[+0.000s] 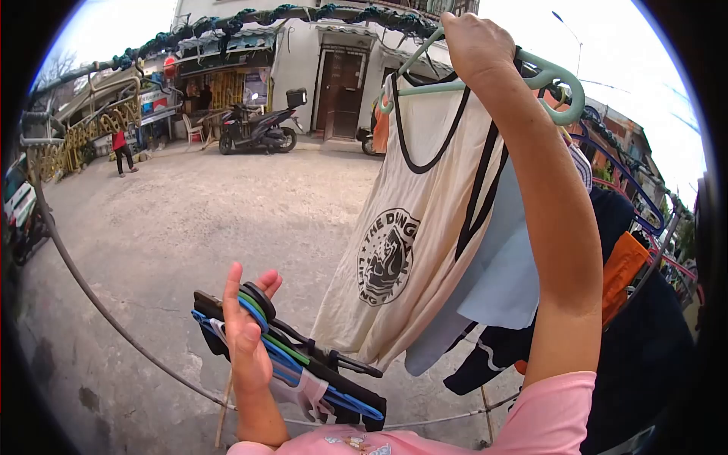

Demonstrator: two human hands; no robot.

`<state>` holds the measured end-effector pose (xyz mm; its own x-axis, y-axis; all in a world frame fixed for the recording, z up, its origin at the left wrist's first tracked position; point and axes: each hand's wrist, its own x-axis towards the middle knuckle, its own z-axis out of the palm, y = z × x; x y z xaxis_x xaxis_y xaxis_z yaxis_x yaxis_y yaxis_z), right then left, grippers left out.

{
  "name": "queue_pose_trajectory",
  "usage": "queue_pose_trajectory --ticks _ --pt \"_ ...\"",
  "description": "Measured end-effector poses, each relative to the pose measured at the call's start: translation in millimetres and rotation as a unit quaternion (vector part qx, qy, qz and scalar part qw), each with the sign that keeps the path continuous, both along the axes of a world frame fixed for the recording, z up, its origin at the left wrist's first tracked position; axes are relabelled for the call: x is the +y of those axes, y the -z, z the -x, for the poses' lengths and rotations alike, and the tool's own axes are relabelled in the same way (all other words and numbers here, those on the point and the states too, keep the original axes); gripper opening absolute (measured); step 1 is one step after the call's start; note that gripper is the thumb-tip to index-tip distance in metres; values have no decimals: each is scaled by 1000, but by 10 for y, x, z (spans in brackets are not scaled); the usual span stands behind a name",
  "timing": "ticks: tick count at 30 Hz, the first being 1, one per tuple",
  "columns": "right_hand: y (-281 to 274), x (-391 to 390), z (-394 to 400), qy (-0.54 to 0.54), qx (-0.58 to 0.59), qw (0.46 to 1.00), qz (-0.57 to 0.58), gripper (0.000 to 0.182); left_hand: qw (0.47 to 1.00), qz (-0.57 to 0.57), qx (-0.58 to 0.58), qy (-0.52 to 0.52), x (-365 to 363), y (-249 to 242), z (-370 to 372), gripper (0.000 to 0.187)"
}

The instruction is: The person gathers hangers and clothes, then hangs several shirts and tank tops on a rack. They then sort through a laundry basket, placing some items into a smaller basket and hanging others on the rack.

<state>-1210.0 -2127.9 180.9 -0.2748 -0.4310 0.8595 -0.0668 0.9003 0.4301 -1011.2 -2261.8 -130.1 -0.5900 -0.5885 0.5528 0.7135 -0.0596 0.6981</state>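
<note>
My right hand is raised high, its fingers closed around the top of a pale green hanger just below the wrapped rail. From that hanger hangs a cream tank top with black trim and a round black print. Lower down, my left hand carries a bundle of blue, black and green clothes hangers between thumb and fingers, with some fingers stretched upward. Dark and pale garments hang on the bundle. My right forearm hides part of the clothes behind it.
A curved rail wrapped in dark material crosses the top. Light blue cloth, an orange garment and dark clothes hang at right. Gold hangers hang at left. Beyond are a motorcycle, a walking person and a door.
</note>
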Motion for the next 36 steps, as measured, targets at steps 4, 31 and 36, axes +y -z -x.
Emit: queue_pose_trajectory --ticks 4,31,36 --pt "44 -129 151 10 -54 998 28 25 1000 7 0 1 -17 -7 -36 92" --pt "1882 -759 -738 -497 -453 731 -112 25 999 20 -3 -36 290 -34 -348 82" --pt "2864 -237 -1168 -509 -745 418 -106 41 999 -11 28 -44 320 -118 -379 87"
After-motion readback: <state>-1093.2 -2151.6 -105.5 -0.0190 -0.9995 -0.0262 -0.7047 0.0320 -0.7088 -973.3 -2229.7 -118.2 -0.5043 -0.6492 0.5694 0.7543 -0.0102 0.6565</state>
